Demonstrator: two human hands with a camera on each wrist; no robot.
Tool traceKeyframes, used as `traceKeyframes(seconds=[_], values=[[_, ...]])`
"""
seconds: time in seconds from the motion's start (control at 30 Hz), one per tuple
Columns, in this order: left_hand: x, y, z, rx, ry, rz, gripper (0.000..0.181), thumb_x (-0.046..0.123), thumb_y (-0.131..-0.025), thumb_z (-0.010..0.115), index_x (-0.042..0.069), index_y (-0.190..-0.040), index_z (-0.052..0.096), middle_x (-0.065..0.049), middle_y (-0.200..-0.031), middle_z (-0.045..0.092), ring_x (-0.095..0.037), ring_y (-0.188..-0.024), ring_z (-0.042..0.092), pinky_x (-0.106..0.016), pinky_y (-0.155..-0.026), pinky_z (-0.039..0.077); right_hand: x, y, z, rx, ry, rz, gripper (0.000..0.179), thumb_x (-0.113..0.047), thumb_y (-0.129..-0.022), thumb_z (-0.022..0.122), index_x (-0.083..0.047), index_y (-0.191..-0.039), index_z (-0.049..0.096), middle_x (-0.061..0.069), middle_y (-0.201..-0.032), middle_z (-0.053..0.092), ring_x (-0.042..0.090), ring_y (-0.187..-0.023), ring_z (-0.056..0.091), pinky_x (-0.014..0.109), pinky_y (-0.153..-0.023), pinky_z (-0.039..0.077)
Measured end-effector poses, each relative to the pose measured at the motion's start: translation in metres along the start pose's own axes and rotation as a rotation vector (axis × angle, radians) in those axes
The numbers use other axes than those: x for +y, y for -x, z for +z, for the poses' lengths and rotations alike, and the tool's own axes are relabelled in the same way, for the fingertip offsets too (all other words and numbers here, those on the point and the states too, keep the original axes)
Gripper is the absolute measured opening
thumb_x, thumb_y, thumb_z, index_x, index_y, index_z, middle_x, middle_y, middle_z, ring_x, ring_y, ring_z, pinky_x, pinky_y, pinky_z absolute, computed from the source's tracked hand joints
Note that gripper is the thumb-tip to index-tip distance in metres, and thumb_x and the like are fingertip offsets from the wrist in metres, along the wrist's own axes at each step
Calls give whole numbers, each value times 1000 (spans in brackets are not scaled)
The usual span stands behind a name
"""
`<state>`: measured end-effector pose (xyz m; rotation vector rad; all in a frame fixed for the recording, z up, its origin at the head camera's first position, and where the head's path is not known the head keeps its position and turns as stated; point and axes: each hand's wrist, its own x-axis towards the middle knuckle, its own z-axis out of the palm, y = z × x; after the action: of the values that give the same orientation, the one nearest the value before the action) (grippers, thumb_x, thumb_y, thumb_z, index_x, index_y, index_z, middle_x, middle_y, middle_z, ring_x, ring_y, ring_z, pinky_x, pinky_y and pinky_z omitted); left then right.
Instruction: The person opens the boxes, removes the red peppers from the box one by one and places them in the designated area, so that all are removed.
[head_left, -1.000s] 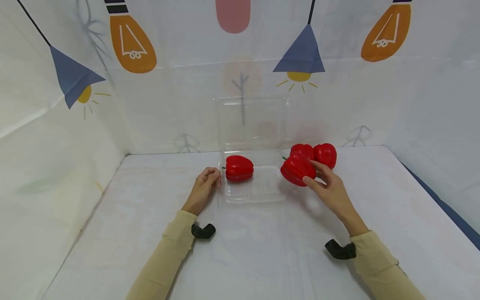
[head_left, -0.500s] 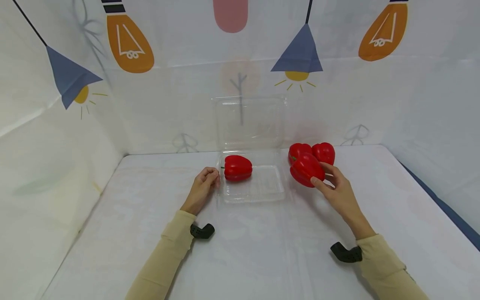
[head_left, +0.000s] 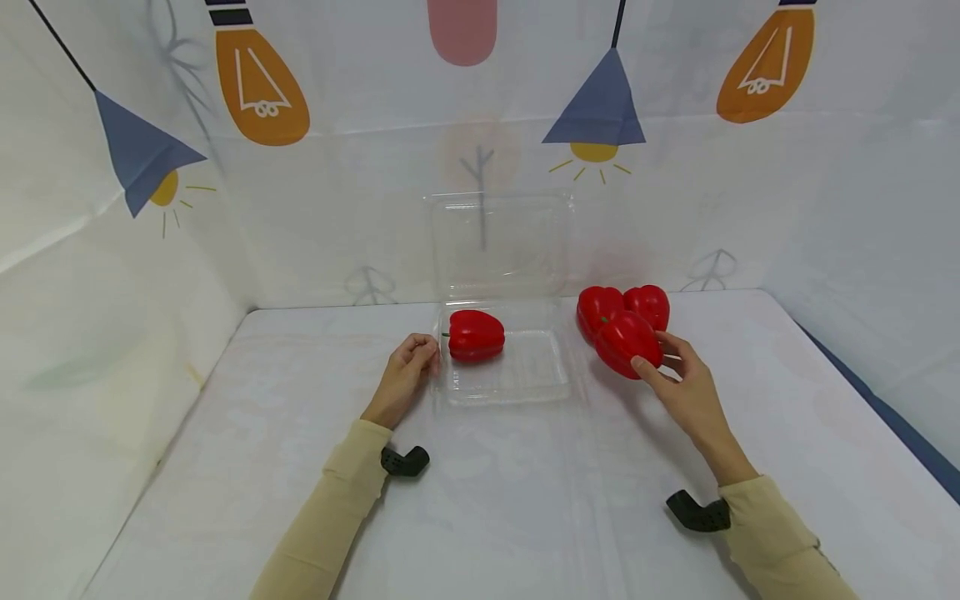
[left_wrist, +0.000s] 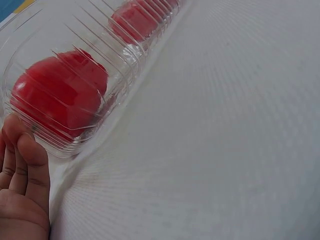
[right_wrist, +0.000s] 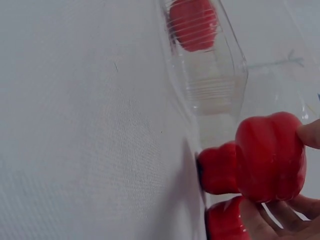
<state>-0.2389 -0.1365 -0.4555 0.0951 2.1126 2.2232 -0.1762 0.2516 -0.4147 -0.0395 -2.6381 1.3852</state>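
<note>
My left hand pinches the left rim of a clear plastic clamshell box, whose lid stands raised at the back. Inside the box, at its left end, a red bell pepper lies on its side, stem to the left. To the right of the box, my right hand grips another red bell pepper between thumb and fingers. In the head view it overlaps two more red bell peppers, one at the left and one at the right, which sit behind it on the table.
A white cloth covers the table. Close behind the box and peppers rises a white curtain printed with lamps and bulbs. Each wrist carries a black camera mount, on the left and on the right.
My right hand has carried its pepper rightward, away from the box's right edge and in front of the two loose peppers. The left hand has stayed at the rim.
</note>
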Motion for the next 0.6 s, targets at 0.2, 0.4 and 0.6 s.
traceKeyframes(seconds=[0.2, 0.4, 0.6], values=[[0, 0, 0, 2, 1, -1, 13, 17, -100, 46, 5, -104, 49, 2, -81, 52, -9, -73, 50, -20, -69, 42, -4, 2, 0, 17, 44, 55, 76, -44, -89, 61, -11, -147, 25, 19, -140, 40, 37, -120, 45, 25, -83, 50], [0, 0, 0, 0, -3, 8, 14, 17, -100, 46, 4, -105, 49, 3, -80, 52, -9, -73, 50, -20, -69, 43, -3, 4, 5, 18, 63, 82, 78, -45, -89, 60, -7, -147, 25, 22, -141, 38, 40, -120, 43, 53, -92, 48], [0, 0, 0, 8, 9, 2, 11, 16, -99, 46, 6, -103, 49, 2, -80, 52, -9, -72, 50, -20, -68, 43, -2, 4, 9, 21, 84, 83, 78, -46, -89, 60, -7, -147, 25, 23, -137, 39, 39, -118, 44, 54, -91, 48]])
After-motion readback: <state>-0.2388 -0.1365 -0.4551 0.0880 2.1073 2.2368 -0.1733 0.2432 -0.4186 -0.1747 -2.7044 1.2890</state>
